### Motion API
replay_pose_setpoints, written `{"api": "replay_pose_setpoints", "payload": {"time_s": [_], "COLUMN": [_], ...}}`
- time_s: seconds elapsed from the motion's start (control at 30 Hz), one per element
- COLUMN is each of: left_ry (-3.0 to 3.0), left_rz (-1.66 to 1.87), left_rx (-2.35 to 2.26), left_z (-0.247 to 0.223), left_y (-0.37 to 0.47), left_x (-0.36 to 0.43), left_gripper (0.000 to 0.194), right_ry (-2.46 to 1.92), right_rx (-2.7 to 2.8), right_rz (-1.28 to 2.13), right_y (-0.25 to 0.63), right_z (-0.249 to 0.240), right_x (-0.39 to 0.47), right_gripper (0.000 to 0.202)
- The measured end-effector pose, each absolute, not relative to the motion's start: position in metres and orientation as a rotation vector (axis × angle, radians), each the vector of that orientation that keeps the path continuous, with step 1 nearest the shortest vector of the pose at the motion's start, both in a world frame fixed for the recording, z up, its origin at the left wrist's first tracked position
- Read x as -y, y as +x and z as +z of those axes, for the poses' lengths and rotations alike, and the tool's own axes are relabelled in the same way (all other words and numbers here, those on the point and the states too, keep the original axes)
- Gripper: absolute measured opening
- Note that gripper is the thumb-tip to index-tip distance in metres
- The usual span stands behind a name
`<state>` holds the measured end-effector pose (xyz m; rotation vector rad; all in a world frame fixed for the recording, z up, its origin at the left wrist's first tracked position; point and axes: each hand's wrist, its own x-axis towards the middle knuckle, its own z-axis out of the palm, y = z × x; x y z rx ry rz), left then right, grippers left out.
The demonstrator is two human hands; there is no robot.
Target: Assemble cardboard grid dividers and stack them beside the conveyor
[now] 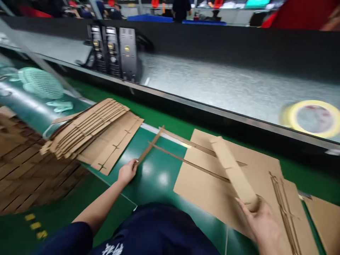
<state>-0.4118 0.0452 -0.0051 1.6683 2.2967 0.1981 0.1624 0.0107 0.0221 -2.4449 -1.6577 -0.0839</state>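
My left hand (128,172) is closed around the near end of a narrow cardboard strip (149,148), seen nearly edge-on. My right hand (262,221) grips the near end of a wider-looking cardboard strip (235,170), its broad face tilted up. Between these two, a pair of long cardboard strips (189,163) run crosswise, meeting both, so together they look like a cardboard divider frame. Its right part is over a flat cardboard sheet (204,191), its left part over the green tabletop (155,175). Whether the right end touches the sheet I cannot tell.
Slotted cardboard pieces (92,125) lie fanned on the left, above piled cardboard (34,173). More strips (285,209) are at the right. Behind a black rail runs a grey conveyor (212,79) bearing black panels (129,53) and a yellow tape roll (313,118). A light-green fan (41,83) is at left.
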Motion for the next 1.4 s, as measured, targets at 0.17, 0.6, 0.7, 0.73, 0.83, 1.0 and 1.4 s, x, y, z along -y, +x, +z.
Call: {"api": "replay_pose_setpoints", "payload": {"time_s": [0.17, 0.6, 0.7, 0.73, 0.83, 1.0, 1.4], "left_ry": [1.608, 1.485, 1.589, 1.611, 1.659, 1.646, 1.742], "left_rz": [0.336, 0.734, 0.752, 0.745, 0.691, 0.611, 0.57], "left_rx": [-2.278, -2.214, -2.174, -2.169, -2.155, -2.182, -2.229], "left_z": [-0.013, -0.031, -0.029, -0.028, -0.024, -0.023, -0.03], "left_y": [-0.417, -0.424, -0.424, -0.424, -0.423, -0.422, -0.423], "left_x": [-0.042, -0.039, -0.038, -0.037, -0.037, -0.038, -0.036], "left_gripper": [0.024, 0.057, 0.066, 0.066, 0.06, 0.053, 0.046], "right_ry": [-1.638, -1.271, -1.249, -1.257, -1.287, -1.292, -1.378], "right_rx": [2.241, 2.514, 2.547, 2.553, 2.565, 2.58, 2.623], "right_rz": [-0.051, -0.448, -0.469, -0.483, -0.537, -0.583, -0.295], "right_y": [0.0, -0.081, -0.085, -0.086, -0.087, -0.086, -0.081], "right_z": [0.026, 0.026, 0.029, 0.029, 0.031, 0.028, -0.002], "right_x": [-0.045, -0.063, -0.059, -0.058, -0.056, -0.061, -0.048], "right_gripper": [0.061, 0.043, 0.042, 0.042, 0.041, 0.034, 0.027]}}
